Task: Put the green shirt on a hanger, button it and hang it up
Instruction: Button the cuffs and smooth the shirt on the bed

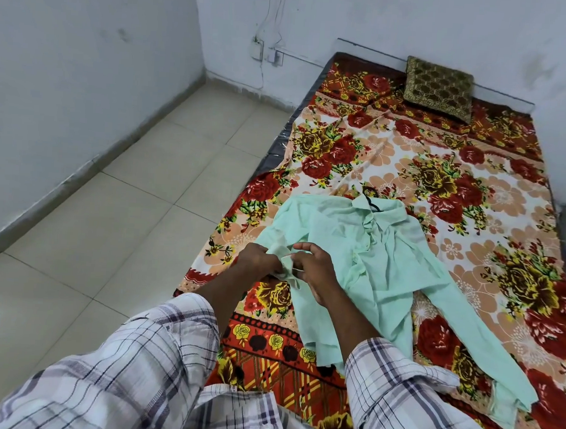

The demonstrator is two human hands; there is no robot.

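The green shirt (382, 253) lies spread flat on the bed (497, 154), over a flowered sheet, with its collar toward the far wall. The black hook of a hanger (370, 199) comes out at the collar. Near the bed's left edge, the left hand (259, 262) and the right hand (318, 269) meet at one cuff (285, 261). The fingers of both are curled and pinch its cloth, and they cover most of the cuff. The other sleeve (486, 329) stretches toward the near right corner. A dark patterned cushion (440, 88) rests at the head of the bed. The tiled floor (110, 203) is on the left, and a wall socket (257, 50) with thin wires is behind.
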